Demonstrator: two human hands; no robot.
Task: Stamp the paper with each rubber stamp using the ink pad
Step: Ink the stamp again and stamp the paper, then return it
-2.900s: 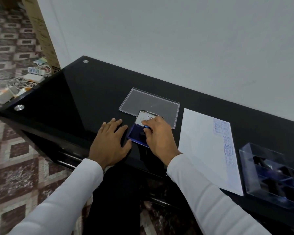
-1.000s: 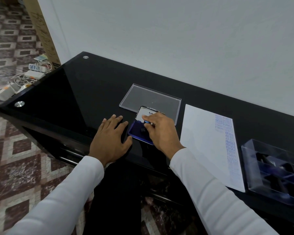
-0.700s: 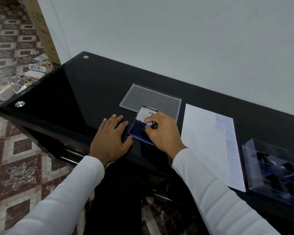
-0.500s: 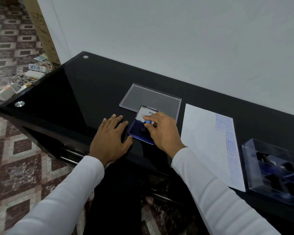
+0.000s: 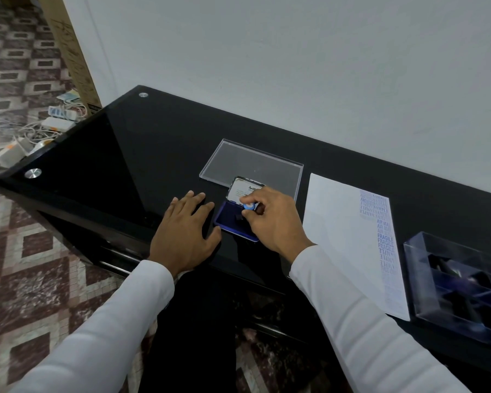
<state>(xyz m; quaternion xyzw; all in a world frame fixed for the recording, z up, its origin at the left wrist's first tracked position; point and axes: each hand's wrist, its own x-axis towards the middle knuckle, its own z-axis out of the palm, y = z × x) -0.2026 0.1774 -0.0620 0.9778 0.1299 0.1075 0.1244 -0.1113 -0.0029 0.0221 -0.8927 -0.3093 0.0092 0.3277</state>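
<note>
A blue ink pad [image 5: 229, 219] lies open on the black glass table [image 5: 125, 154], its lid [image 5: 240, 189] tipped up behind it. My right hand [image 5: 272, 219] pinches a small rubber stamp [image 5: 249, 207] with a light blue top, held down on the pad. My left hand [image 5: 183, 231] rests flat on the table just left of the pad, fingers spread. The white paper [image 5: 340, 239] lies to the right, with a column of blue stamp prints along its far edge.
A clear plastic lid [image 5: 253, 165] lies flat behind the ink pad. A clear stamp box [image 5: 459, 285] holding several dark stamps stands right of the paper. Cables and power strips [image 5: 40, 129] lie on the tiled floor at the left.
My right hand has kept dabbing the stamp on the pad, shifting only slightly. My left hand has stayed flat beside the pad.
</note>
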